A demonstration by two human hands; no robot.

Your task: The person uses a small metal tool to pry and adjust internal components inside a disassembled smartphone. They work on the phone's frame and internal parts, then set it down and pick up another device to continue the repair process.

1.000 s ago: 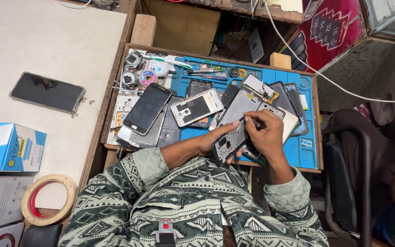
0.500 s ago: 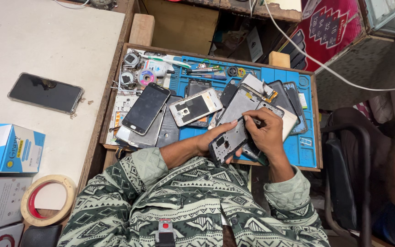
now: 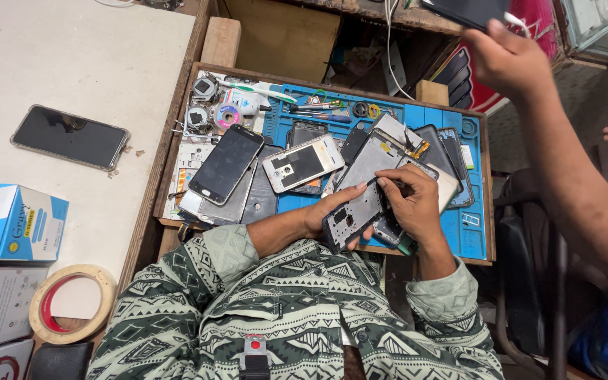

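Phone frame (image 3: 352,211), thin, light and likely brittle, cradled by its edges in the left hand (image 3: 326,214) above the blue mat (image 3: 473,239), while the right hand (image 3: 416,204) pinches a slim tool (image 3: 383,184) against its upper face.

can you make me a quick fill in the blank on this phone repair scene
1. The left hand holds a grey phone frame over the ____ work mat.
2. The right hand presses a thin ____ tool onto the frame.
3. A roll of tape lies beside the ____ box.
4. On the white table lies a black ____, screen up.

Missing words: blue; black; blue; phone
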